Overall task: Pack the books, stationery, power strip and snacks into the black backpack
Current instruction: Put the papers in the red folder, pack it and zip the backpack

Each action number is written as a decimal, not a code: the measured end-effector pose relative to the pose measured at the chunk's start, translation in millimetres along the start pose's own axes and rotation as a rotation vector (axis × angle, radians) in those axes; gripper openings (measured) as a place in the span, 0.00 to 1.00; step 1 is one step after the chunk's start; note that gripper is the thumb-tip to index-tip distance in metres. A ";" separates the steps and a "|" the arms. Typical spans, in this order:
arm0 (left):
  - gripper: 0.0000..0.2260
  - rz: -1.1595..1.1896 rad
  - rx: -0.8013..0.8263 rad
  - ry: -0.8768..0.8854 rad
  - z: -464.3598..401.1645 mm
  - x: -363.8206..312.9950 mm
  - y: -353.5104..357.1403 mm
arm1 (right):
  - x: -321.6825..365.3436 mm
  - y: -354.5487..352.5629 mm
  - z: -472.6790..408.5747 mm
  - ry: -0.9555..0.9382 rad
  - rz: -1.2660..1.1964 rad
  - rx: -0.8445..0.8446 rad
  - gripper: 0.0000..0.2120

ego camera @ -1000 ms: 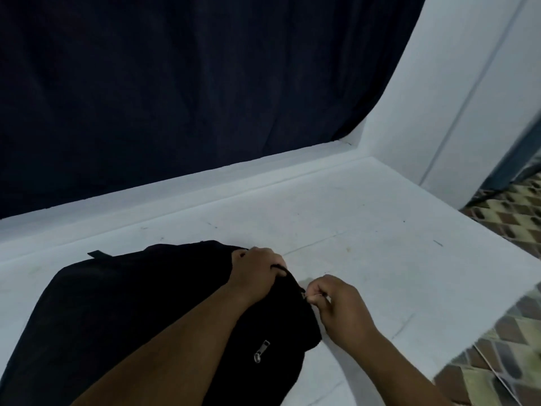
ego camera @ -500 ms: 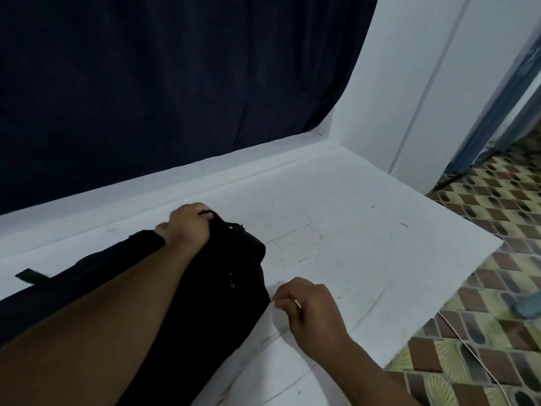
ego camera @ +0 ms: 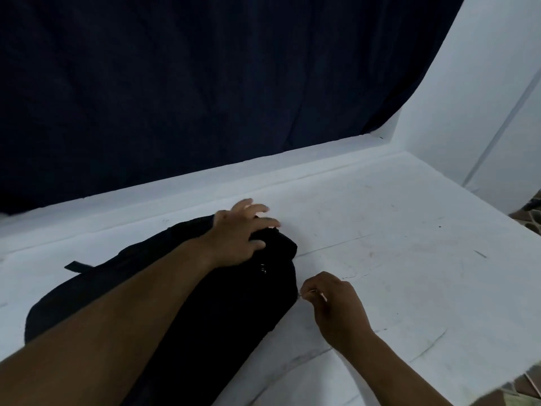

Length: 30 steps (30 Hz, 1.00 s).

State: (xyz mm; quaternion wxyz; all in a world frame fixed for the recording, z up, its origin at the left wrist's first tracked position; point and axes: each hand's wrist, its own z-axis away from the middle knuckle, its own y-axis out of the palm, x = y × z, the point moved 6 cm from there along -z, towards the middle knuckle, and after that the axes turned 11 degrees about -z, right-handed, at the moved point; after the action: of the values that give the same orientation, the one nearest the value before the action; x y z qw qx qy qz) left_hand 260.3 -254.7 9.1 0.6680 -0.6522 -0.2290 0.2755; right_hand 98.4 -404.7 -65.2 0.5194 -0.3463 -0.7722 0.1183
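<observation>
1. Black backpack (ego camera: 181, 312): lies flat on the white counter (ego camera: 395, 259) toward its left side, long axis running from the near-left edge up toward the back edge. Its top end points toward the middle of the counter. Closed as far as can be seen; contents are not visible. A small metal zipper pull (ego camera: 263, 268) glints on the upper face near the top end.
2. Strap end (ego camera: 77, 266): short black tab sticking out from the backpack's left side, lying on the counter.
3. Left hand (ego camera: 240, 234): forearm lies across the backpack; palm rests on the top end, fingers (ego camera: 260, 208) spread and mostly straight, reaching past the fabric toward the back edge. Released, gripping nothing.
4. Right hand (ego camera: 333, 306): just beside the backpack's right edge, above the counter. Fingers curled, thumb and forefinger pinching a small pale object, likely a zipper pull, (ego camera: 301, 295) touching the bag's edge; too small to name surely.
5. Dark blue curtain (ego camera: 205, 83): hangs behind the back edge.
6. White wall (ego camera: 483, 98): stands at the far-right corner.
7. Patterned tiled floor (ego camera: 530, 218): shows past the right edge.
</observation>
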 end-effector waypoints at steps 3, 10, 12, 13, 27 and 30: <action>0.19 -0.034 0.176 0.187 1.0 -46.9 26.7 | -4.2 3.8 -9.3 -0.050 0.004 0.042 0.08; 0.07 0.008 -0.015 -0.013 -16.7 -37.4 32.8 | -17.5 8.2 -4.2 -0.066 -0.066 0.044 0.11; 0.07 -0.003 -0.042 -0.114 -20.8 -33.5 32.6 | -16.6 9.9 -8.0 -0.061 -0.066 0.037 0.14; 0.08 -0.009 -0.063 -0.161 -22.1 -29.3 33.7 | -14.1 12.0 -9.6 -0.064 -0.060 0.046 0.15; 0.15 0.161 -0.133 -0.402 20.1 61.1 4.7 | -13.2 37.6 7.7 0.205 -0.199 0.109 0.05; 0.22 0.023 0.014 -0.780 86.3 140.0 -3.4 | -3.8 41.1 12.1 0.442 -0.308 0.133 0.03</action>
State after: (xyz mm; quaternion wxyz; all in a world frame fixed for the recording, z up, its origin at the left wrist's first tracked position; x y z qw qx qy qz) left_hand 307.2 -97.0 8.8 0.5320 -0.4964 -0.4568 0.5118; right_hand 105.6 -374.9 -95.5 0.7087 -0.2073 -0.6743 0.0102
